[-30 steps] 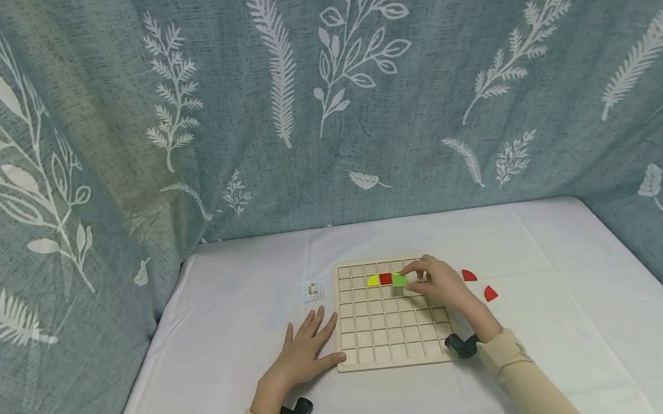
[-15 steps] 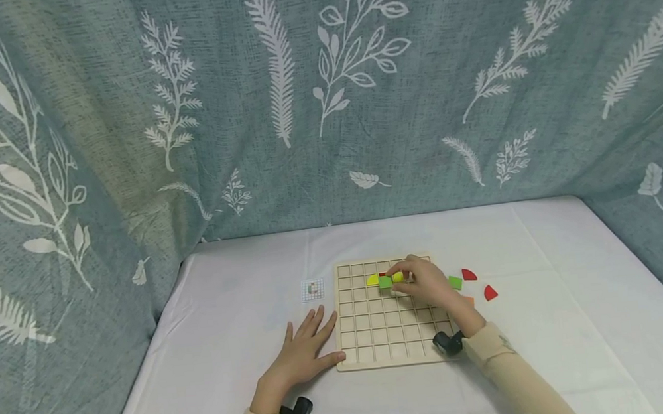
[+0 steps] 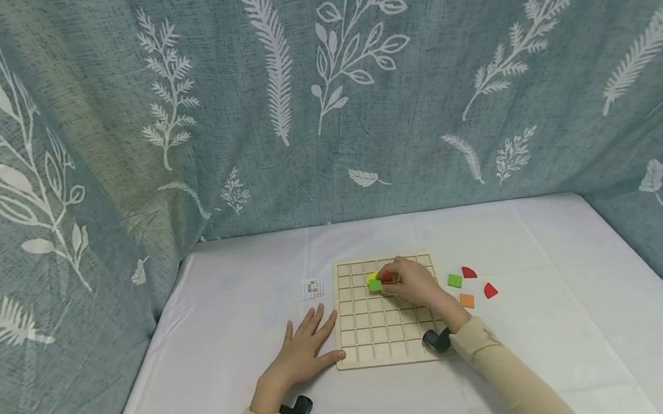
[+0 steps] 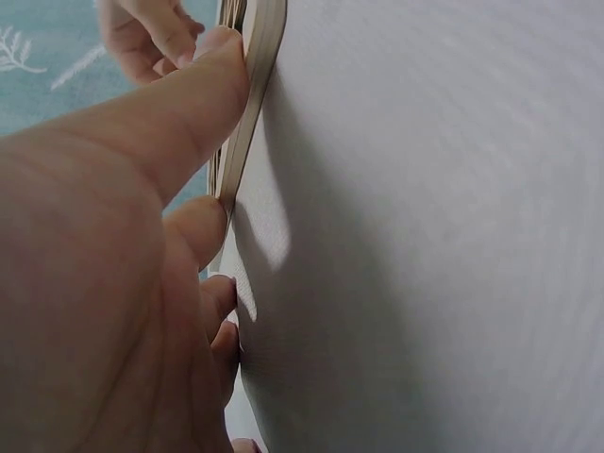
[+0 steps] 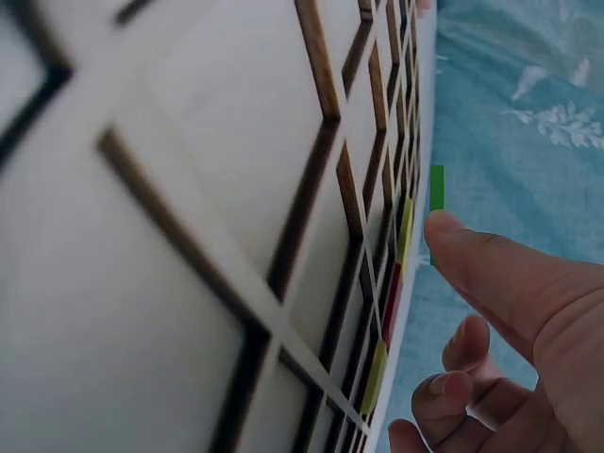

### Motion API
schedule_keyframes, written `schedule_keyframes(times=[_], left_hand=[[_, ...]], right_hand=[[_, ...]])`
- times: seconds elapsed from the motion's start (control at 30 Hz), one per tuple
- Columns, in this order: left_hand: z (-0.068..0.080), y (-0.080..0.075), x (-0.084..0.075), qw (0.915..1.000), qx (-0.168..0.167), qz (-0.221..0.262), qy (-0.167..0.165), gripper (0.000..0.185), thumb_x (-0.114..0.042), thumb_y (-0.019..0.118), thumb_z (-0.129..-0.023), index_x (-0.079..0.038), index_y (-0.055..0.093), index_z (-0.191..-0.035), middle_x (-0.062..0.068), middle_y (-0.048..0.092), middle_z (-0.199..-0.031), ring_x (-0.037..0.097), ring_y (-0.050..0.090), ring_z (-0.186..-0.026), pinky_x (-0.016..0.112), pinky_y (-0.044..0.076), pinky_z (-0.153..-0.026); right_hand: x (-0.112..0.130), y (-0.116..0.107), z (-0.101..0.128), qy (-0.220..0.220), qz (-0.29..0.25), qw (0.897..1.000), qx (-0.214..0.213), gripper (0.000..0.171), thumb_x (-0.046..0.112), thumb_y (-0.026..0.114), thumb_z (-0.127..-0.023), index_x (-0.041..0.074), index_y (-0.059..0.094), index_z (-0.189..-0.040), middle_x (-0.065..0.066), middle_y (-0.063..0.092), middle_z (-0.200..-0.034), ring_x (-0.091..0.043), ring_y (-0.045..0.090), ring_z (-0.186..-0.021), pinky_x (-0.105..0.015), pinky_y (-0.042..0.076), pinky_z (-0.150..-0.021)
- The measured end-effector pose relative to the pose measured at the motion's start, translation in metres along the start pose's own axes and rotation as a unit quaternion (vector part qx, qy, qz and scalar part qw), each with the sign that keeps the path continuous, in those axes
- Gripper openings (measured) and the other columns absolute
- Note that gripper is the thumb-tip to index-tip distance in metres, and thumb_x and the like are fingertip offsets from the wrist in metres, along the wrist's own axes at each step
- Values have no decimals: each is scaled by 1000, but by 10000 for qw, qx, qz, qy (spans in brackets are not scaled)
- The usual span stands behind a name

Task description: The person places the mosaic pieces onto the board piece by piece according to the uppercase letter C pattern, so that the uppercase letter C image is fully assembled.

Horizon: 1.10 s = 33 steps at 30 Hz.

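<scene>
Head view: right hand [image 3: 417,283] is pinching a green square tile [image 3: 375,285] over the wooden grid board [image 3: 389,338] mid-frame, while left hand [image 3: 302,355] is lying flat, fingers spread, thumb touching the board's edge.

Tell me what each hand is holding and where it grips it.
The right hand pinches a green square tile by its right side, at the fingertips, over the wooden grid board. The left hand holds nothing; it lies flat, thumb against the board's left edge.
</scene>
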State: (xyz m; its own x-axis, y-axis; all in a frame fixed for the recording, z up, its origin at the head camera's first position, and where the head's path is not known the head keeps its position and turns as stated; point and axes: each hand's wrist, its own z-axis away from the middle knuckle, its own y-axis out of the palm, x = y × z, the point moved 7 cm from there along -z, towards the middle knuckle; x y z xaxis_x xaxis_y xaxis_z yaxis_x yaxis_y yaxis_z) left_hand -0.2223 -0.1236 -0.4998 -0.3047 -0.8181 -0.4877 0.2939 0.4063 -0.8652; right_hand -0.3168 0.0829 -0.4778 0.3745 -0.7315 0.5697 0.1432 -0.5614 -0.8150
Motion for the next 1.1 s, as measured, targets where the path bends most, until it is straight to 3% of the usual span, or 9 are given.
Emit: schedule_keyframes(times=[0.63, 0.93, 1.1], left_hand=[[0, -1, -1, 10000, 45, 4, -66, 73, -49, 57, -86, -16, 31, -146, 14, 19, -153, 33, 12, -142, 63, 1, -110], [-2, 1, 1, 10000, 6, -24, -59, 74, -50, 57, -86, -17, 31, -146, 13, 19, -154, 32, 12, -142, 63, 1, -110], [-1, 1, 1, 10000, 15, -16, -24, 74, -50, 57, -86, -17, 30, -146, 13, 18, -154, 33, 11, -142, 63, 0, -110]], right_hand=[[3, 8, -3, -130, 500, 9986, 131, 23, 27, 74, -79, 19, 71, -101, 4, 54, -79, -9, 44, -64, -24, 37, -55], [5, 6, -3, -197, 722, 9972, 24, 24, 26, 75, -78, 19, 73, -101, 5, 55, -79, -8, 43, -61, -22, 35, -52], [9, 1, 0, -429, 582, 9973, -121, 22, 21, 75, -77, 15, 74, -98, 3, 53, -76, -9, 40, -57, -23, 32, -50]])
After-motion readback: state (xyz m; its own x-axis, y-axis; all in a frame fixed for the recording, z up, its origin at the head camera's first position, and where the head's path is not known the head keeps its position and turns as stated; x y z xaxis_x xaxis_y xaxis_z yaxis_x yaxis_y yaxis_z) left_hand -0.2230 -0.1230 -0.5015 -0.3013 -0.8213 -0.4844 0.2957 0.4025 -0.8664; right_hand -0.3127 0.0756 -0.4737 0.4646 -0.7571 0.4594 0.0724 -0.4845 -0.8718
